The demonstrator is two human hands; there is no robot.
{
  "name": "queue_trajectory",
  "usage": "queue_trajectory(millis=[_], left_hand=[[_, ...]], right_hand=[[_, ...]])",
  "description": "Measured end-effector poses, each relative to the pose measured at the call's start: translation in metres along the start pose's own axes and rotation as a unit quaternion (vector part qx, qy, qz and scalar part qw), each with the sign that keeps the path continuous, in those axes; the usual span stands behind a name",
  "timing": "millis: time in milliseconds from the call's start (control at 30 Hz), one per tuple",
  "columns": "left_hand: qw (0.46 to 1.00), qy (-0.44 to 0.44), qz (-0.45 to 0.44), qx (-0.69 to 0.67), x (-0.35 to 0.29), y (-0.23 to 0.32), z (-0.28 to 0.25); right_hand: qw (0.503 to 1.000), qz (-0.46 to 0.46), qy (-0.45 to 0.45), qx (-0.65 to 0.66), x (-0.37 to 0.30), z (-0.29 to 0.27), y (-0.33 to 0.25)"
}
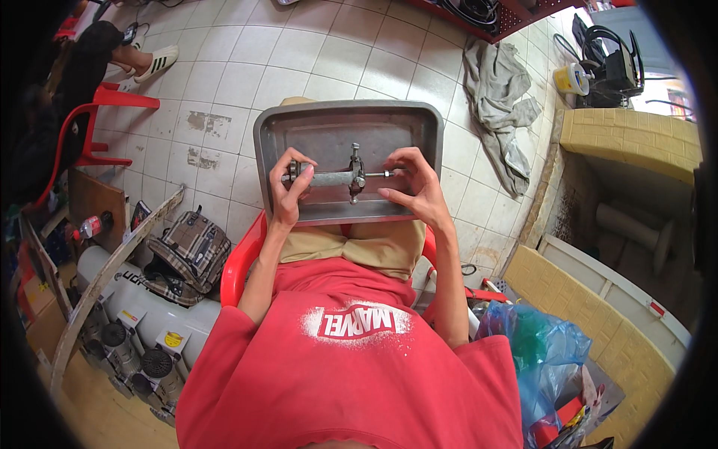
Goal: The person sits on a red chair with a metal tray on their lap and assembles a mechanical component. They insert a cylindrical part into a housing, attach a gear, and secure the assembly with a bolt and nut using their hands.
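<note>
A gray metal shaft assembly lies level across the middle of a dark metal tray, its bolted crosspiece running from 12 to 6 o'clock and a slim rod pointing toward 3. At the 9 o'clock end, the left hand has its fingers closed around the ringed part of the assembly. At 3 o'clock, the right hand holds its thumb and forefinger wide apart about the rod's tip; whether they touch it cannot be told. The tray rests on a lap in khaki trousers, below it a red T-shirt at 6. From the tray, a crumpled gray cloth lies on the tiled floor at 2 o'clock, a blue plastic bag sits between 4 and 5, a plaid backpack at 8, and a red plastic chair at 9.
</note>
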State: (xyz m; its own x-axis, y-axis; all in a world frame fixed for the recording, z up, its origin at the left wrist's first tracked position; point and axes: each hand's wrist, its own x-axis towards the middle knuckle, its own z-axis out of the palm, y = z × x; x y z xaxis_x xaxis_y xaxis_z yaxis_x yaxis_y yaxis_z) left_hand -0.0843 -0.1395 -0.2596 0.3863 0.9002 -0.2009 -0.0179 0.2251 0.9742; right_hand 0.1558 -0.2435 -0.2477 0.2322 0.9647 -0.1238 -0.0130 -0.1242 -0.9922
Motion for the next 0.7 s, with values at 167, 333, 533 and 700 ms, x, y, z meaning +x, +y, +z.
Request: queue_trajectory(millis=[167, 333, 533, 700], left_hand=[[1.000, -0.013, -0.004, 0.000, 0.001, -0.004, -0.003], [1.000, 0.007, 0.016, -0.001, 0.002, 0.000, 0.003], [1.000, 0.000, -0.015, 0.003, 0.000, -0.003, -0.003], [1.000, -0.006, -0.014, 0.010, 0.002, 0.000, -0.003]], right_hand=[[0.997, 0.070, -0.015, 0.039, 0.001, -0.007, 0.016], [0.991, 0.062, -0.118, 0.006, 0.003, -0.025, 0.040], [0.995, 0.086, -0.005, 0.050, 0.002, 0.001, -0.004], [0.990, 0.097, -0.103, 0.000, 0.007, -0.022, 0.046]])
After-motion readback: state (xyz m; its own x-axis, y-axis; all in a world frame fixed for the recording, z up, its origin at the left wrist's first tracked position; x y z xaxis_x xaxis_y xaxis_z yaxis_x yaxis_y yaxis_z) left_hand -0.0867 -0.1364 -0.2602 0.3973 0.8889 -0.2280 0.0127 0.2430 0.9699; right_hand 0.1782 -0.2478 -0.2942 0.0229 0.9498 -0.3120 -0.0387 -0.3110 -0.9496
